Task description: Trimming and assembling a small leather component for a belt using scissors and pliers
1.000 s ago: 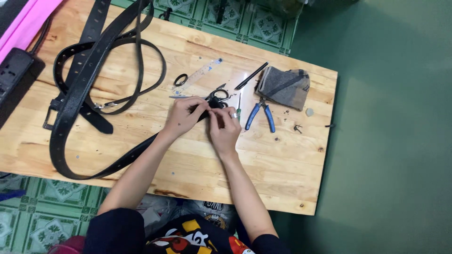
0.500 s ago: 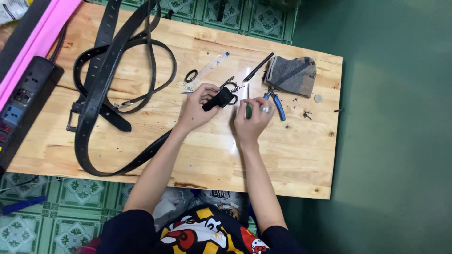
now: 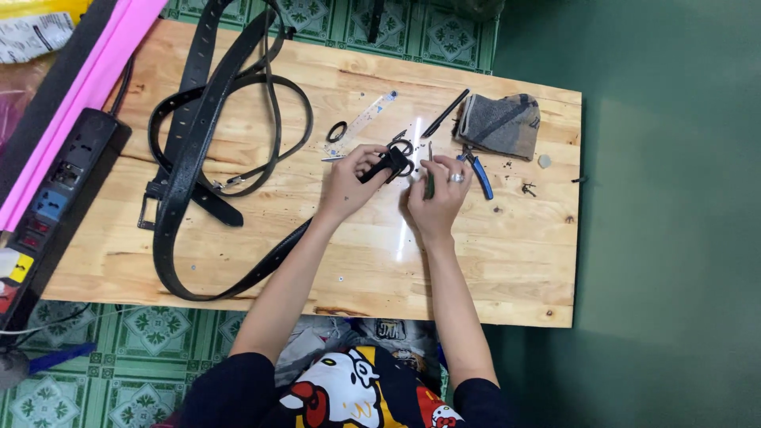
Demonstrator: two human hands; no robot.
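fingers pinched on belt end, slim tool held ready

fingers [image 3: 371,158] of the left hand [image 3: 349,186] curled and pressed together around the black belt end [image 3: 388,162], pinching it just above the wooden table [image 3: 491,277], near the middle of the board. strap trailing from that grip down and left across the wood in a long curve. right hand [image 3: 436,202] just beside it, thumb and forefinger closed on a slim green tool [image 3: 429,186], held upright, tip toward the belt end; ring [image 3: 456,177] on one finger. possibly a small driver or awl, too small to tell for sure.

judged from this: fitting or adjusting hardware at the belt end, mid-step, both hands engaged. next move calling for a firm, unmoving left-hand pinch and a careful lining-up of the tool tip with the hardware, close work with little room between the hands.

just beyond the hands: blue-handled pliers [image 3: 479,174] lying touching or nearly touching the right knuckles, a few small dark bits [image 3: 527,189] to the right. farther: clear ruler [image 3: 365,123], small black ring [image 3: 337,131], black pen [image 3: 445,113], folded grey cloth [image 3: 499,123] near the far edge. far left: coiled black belts [image 3: 206,143], well apart from the hands; off the table's left end, a black power strip [image 3: 55,198] and a pink board [image 3: 71,95].
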